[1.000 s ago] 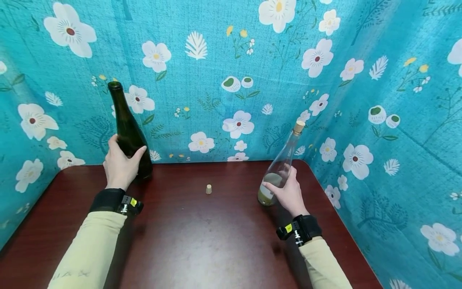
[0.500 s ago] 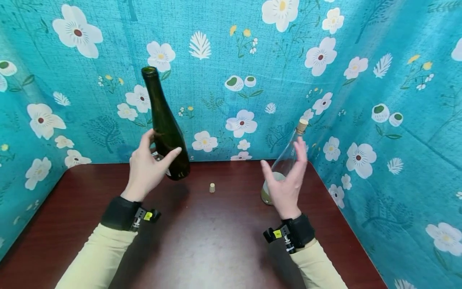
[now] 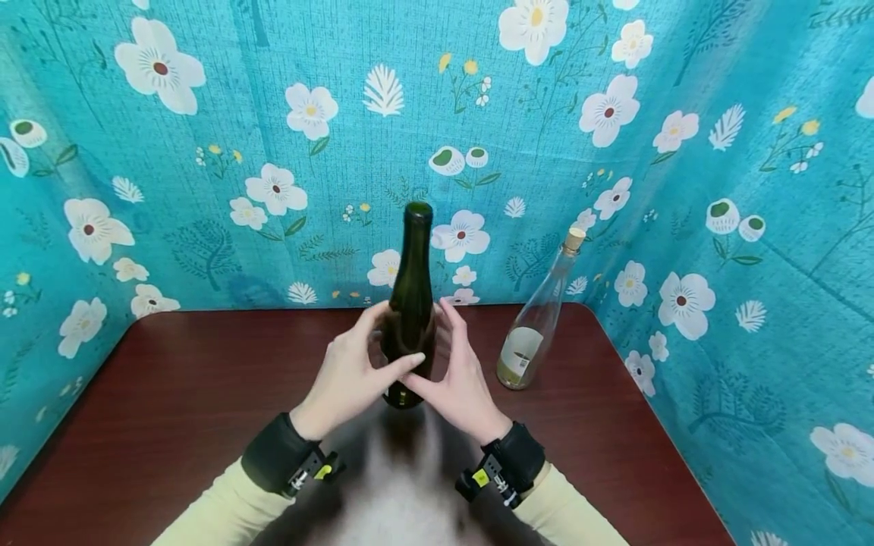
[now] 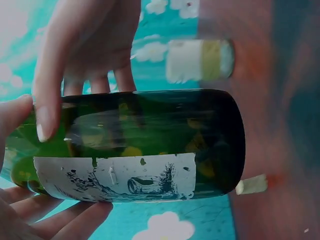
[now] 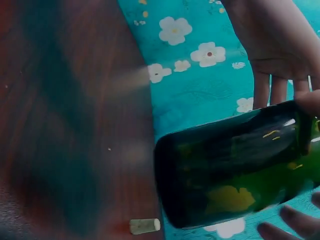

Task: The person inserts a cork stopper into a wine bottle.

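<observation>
In the middle of the head view both hands are closing round a dark green bottle [image 3: 410,303], which is standing upright with its open mouth at the top and its base low over the dark red bench [image 3: 171,394]; whether the base is touching the bench cannot be told, since the hands are covering it. The left hand [image 3: 351,375] is wrapping the bottle's left side, thumb lying across the front of the glass, and the right hand [image 3: 457,375] is clasping it from the right, fingers curving up round the far side. The left wrist view is showing the green bottle [image 4: 145,145] lying across the frame with a torn white label [image 4: 115,177] along its lower side, and fingers [image 4: 50,100] are pressing on the glass from above and below. In the right wrist view the bottle's rounded base [image 5: 225,175] is filling the lower right, with fingers [image 5: 272,90] showing behind it.

To the right of the hands in the head view a clear glass bottle [image 3: 536,326] is standing free on the bench, corked at the top and carrying a pale label low on its body; it is near the right hand but apart from it. A loose cork [image 4: 251,184] is lying on the bench just beside the green bottle's base, seen at the lower right of the left wrist view and at the bottom of the right wrist view; in the head view the hands and bottle are hiding it. A turquoise cloth [image 3: 205,91] printed with white flowers is hanging round the bench on the left, back and right.
</observation>
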{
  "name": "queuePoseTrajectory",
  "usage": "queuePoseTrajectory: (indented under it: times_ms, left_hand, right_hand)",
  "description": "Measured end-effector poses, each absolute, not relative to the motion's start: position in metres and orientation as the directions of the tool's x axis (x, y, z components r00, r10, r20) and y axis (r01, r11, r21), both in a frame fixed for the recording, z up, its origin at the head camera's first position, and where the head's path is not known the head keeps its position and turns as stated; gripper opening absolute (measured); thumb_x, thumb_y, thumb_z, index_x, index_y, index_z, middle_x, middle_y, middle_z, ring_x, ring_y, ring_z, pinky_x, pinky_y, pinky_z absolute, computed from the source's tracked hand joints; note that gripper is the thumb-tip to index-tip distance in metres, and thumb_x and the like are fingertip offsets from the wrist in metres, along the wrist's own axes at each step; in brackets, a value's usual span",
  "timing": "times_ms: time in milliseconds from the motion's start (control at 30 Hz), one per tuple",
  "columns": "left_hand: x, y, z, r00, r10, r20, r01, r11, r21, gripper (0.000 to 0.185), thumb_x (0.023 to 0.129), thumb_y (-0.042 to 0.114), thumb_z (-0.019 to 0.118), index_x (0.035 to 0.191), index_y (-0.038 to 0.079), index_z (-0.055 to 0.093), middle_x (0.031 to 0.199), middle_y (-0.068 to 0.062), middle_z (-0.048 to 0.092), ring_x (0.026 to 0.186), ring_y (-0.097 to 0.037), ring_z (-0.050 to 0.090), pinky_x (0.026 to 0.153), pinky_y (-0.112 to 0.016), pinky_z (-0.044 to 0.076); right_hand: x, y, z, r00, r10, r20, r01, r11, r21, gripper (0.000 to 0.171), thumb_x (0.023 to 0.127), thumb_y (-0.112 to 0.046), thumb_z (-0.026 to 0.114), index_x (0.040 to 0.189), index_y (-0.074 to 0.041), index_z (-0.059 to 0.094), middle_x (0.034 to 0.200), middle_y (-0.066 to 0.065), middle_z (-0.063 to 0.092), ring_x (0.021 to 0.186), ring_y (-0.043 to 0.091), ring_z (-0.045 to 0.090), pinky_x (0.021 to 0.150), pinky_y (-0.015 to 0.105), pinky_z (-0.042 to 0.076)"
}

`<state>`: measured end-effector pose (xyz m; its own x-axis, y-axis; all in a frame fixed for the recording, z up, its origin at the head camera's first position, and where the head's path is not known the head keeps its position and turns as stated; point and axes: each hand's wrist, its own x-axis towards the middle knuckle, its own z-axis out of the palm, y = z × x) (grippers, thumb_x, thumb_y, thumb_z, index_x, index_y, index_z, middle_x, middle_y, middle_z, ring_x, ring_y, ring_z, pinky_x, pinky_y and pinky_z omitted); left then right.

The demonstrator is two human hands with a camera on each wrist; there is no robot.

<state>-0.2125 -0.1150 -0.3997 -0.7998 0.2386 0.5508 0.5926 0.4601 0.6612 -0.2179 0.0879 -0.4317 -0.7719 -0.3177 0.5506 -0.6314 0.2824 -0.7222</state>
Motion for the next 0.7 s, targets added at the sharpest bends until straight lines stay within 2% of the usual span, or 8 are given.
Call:
queuePoseTrajectory:
  times_ms: [167,367,700]
  left_hand:
    - [-0.206,-0.11,-0.415,-0.829,0.281,0.484,0.559,0.442,0.701,0.078,0.085,0.043,0.083,0.15,0.031,0.042,0.123,0.009,0.064,0.096,-0.007,0.064,0.076,-0.037,0.057]
    - [-0.203,-0.11,-0.43,-0.844,0.288,0.452,0.536,0.423,0.731,0.076,0.083,0.04,0.086,0.146,0.028,0.044,0.124,0.007,0.063,0.106,-0.009,0.064,0.084,-0.035,0.057]
    - [-0.199,-0.111,-0.441,-0.853,0.306,0.424,0.52,0.41,0.75,0.075,0.081,0.038,0.088,0.14,0.024,0.044,0.124,0.005,0.06,0.104,-0.008,0.064,0.081,-0.033,0.057]
  right_hand:
    - [-0.213,0.09,-0.443,-0.808,-0.369,0.46,-0.576,0.324,-0.751,0.097,0.09,-0.026,0.081,0.161,-0.033,0.015,0.145,-0.004,0.048,0.121,0.012,0.057,0.093,0.037,0.053]
    - [-0.208,0.093,-0.456,-0.831,-0.393,0.393,-0.532,0.357,-0.768,0.095,0.089,-0.029,0.081,0.159,-0.036,0.017,0.141,-0.006,0.05,0.117,0.009,0.059,0.093,0.033,0.053]
    - [-0.205,0.095,-0.468,-0.834,-0.411,0.368,-0.521,0.364,-0.772,0.094,0.088,-0.029,0.083,0.158,-0.034,0.02,0.137,-0.004,0.052,0.115,0.011,0.06,0.092,0.033,0.053]
